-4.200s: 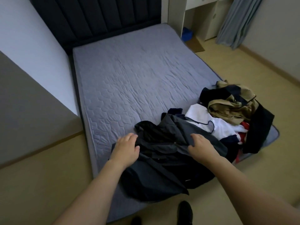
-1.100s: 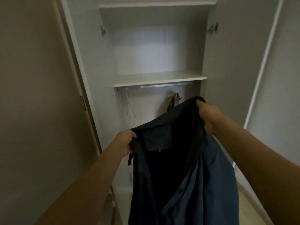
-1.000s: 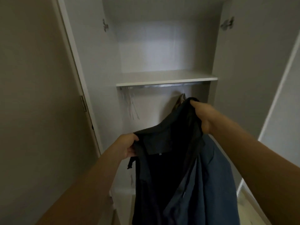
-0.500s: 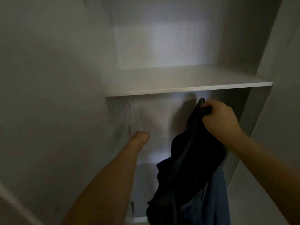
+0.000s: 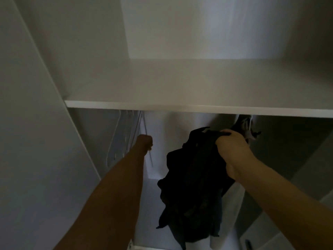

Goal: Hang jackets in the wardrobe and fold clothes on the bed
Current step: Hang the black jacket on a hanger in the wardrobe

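Note:
I am right in front of the open white wardrobe [image 5: 100, 83]. My right hand [image 5: 232, 147] is shut on the bunched collar of a dark navy jacket [image 5: 192, 188], which hangs down from that grip under the shelf [image 5: 180, 107]. My left hand [image 5: 144, 142] reaches under the shelf and is closed on a thin white wire hanger [image 5: 146, 139]. Several more pale hangers [image 5: 124, 138] hang to its left. The rail is hidden behind the shelf edge.
Another garment on a hanger [image 5: 246, 129] hangs just behind my right hand at the right. The wardrobe's left side wall [image 5: 45, 141] stands close to my left arm. Its right wall [image 5: 306, 159] lies in shadow.
My head has moved closer to the wardrobe. My left hand has let go of the jacket and closed on a hanger; my right hand alone holds the jacket, slightly higher.

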The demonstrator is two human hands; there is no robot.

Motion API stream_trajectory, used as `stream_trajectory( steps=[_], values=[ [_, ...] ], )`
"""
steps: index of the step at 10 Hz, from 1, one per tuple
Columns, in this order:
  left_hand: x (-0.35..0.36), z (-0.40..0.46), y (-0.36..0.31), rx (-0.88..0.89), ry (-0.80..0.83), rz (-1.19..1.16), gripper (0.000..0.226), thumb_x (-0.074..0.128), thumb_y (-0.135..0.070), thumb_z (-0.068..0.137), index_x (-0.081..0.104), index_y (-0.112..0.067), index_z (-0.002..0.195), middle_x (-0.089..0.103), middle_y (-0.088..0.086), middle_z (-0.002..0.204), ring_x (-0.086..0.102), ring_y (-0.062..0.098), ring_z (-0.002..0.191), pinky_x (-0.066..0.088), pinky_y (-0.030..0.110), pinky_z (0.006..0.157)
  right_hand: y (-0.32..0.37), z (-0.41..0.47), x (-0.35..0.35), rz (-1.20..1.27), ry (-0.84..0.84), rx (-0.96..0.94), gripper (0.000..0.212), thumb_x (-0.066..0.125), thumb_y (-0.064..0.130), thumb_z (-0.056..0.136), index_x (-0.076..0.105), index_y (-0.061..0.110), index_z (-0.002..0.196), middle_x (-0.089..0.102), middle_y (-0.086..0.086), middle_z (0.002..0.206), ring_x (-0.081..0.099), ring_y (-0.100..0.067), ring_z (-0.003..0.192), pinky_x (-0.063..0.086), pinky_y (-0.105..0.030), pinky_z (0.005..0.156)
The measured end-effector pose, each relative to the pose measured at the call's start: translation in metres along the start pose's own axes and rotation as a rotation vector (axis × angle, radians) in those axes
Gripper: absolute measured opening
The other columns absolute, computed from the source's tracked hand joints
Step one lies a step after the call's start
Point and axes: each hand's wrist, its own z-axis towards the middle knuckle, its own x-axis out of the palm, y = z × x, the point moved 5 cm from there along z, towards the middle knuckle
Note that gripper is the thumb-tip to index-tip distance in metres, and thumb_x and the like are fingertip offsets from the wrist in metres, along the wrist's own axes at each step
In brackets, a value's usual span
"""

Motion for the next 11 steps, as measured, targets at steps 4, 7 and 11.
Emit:
stream_trajectory(
  steps=[4, 7, 11],
  values=[
    [-0.062, -0.118, 0.003, 0.445, -0.1, 0.358, 0.033, 0.042, -0.021, 0.103, 0.065, -0.009, 0.083, 0.059, 0.007, 0.068, 0.055, 0.02, 0.063, 0.049, 0.024, 0.06, -0.02, 0.097, 0.017, -0.274, 0.131, -0.004, 0.033, 0.049, 0.001, 0.091, 0.04, 0.014, 0.063, 0.041, -0.008, 0.066, 0.043, -0.023, 0.061, 0.042, -0.033, 0.064],
    [-0.184, -0.268, 0.013, 0.485, 0.064, 0.638, 0.031, 0.051, -0.021, 0.099, 0.071, -0.013, 0.077, 0.045, -0.008, 0.04, 0.04, 0.002, 0.036, 0.028, 0.013, 0.039, -0.011, 0.065, 0.038, -0.78, 0.221, -0.16, 0.026, 0.054, 0.031, 0.092, 0.052, 0.013, 0.074, 0.054, -0.008, 0.074, 0.054, -0.023, 0.066, 0.04, -0.023, 0.052],
    [-0.261, -0.407, -0.008, 0.58, 0.262, 0.656, 0.03, 0.048, -0.021, 0.1, 0.069, -0.016, 0.079, 0.038, -0.014, 0.03, 0.036, 0.0, 0.028, 0.025, 0.01, 0.034, -0.008, -0.03, 0.043, -0.897, 0.106, -0.312, 0.039, 0.047, 0.021, 0.094, 0.037, 0.013, 0.058, 0.042, -0.007, 0.061, 0.039, -0.021, 0.054, 0.03, -0.026, 0.049]
  ],
)
